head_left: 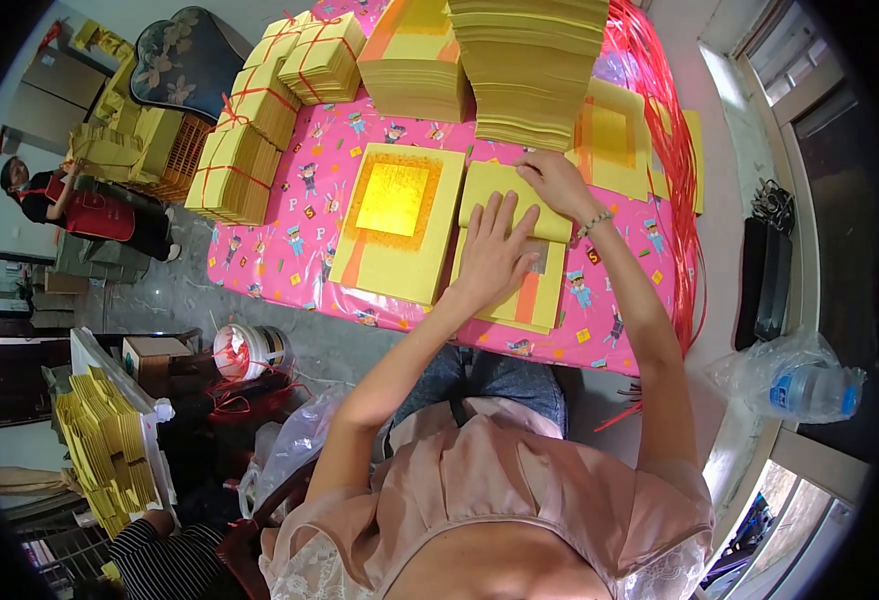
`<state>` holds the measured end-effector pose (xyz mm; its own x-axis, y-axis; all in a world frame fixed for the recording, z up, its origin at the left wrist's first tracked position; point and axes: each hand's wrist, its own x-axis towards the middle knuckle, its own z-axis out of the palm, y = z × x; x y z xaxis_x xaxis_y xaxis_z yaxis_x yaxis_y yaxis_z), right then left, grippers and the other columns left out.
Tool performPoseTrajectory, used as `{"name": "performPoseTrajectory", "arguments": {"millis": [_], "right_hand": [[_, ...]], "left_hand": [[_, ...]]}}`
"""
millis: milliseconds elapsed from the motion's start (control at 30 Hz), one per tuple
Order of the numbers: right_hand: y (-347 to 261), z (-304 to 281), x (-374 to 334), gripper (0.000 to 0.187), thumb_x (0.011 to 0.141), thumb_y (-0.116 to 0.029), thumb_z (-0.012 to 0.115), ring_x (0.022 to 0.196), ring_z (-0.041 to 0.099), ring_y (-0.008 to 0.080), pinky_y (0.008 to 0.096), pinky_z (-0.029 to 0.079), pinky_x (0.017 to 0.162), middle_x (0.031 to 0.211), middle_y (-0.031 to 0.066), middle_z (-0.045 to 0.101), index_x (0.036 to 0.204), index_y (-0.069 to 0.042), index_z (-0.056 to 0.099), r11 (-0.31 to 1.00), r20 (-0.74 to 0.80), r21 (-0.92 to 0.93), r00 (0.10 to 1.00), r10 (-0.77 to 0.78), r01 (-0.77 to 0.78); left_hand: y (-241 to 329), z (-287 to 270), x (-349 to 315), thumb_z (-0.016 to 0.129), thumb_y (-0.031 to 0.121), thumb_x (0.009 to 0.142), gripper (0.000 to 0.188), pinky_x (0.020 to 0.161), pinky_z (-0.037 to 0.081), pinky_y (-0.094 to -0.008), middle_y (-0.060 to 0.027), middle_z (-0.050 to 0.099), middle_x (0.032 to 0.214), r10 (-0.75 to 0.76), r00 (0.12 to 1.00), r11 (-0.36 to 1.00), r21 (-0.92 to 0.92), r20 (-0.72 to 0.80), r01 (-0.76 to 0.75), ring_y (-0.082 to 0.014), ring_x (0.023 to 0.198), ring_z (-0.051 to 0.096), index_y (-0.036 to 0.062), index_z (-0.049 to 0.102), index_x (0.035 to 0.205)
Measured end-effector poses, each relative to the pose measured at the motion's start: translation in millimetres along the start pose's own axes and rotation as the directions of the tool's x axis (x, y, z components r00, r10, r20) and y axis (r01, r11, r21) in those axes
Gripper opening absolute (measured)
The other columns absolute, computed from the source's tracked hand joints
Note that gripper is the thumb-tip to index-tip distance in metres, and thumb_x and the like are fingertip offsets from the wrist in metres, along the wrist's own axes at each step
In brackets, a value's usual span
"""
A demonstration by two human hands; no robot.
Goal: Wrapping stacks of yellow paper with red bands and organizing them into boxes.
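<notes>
A small pile of yellow paper sheets (515,311) lies in front of me on the pink table, with part of the paper (488,183) folded over at its far end. My left hand (498,250) rests flat on this paper, fingers spread. At the far right corner of the fold, my right hand (554,184) has its fingers curled against the paper's edge; the fingertips are partly hidden. Just left is a neat stack of yellow paper (385,263) whose top sheet bears a shiny gold square framed in orange.
A patterned pink tablecloth (290,262) covers the table. Tied yellow bundles (228,180) stand at the far left, tall paper stacks (530,75) at the back. Red plastic strands (675,150) hang over the right side. A white bucket (245,352) stands on the floor; another person (95,212) stands farther left.
</notes>
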<state>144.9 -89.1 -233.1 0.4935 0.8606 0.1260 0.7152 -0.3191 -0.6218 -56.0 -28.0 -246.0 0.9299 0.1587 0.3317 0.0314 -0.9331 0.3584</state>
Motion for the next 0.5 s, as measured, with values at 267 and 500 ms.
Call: {"name": "performPoseTrajectory", "arguments": {"millis": [267,500], "right_hand": [[-6.5,1.4,0.6,0.026,0.093,-0.022,0.058,0.099,0.063,0.0345,0.0441,0.049,0.087,0.102,0.0156,0.068,0.104,-0.002,0.069,1.000,0.023,0.019,1.000,0.011,-0.011],[-1.6,6.2,0.7,0.025,0.093,-0.022,0.058,0.098,0.063,0.0340,0.0443,0.050,0.086,0.101,0.0152,0.068,0.104,-0.002,0.069,1.000,0.003,-0.008,1.000,-0.004,0.004]], "left_hand": [[-2.2,0.4,0.7,0.062,0.033,0.089,0.068,0.115,0.019,-0.0574,-0.0225,0.032,0.151,-0.008,1.000,1.000,-0.022,-0.004,0.008,-0.0437,0.140,0.027,0.0165,0.036,0.150],[-1.4,0.9,-1.0,0.060,0.032,0.090,0.066,0.115,0.019,-0.0582,-0.0230,0.033,0.151,-0.012,1.000,0.999,-0.036,-0.005,0.012,-0.0452,0.140,0.026,0.0165,0.036,0.150]]}}
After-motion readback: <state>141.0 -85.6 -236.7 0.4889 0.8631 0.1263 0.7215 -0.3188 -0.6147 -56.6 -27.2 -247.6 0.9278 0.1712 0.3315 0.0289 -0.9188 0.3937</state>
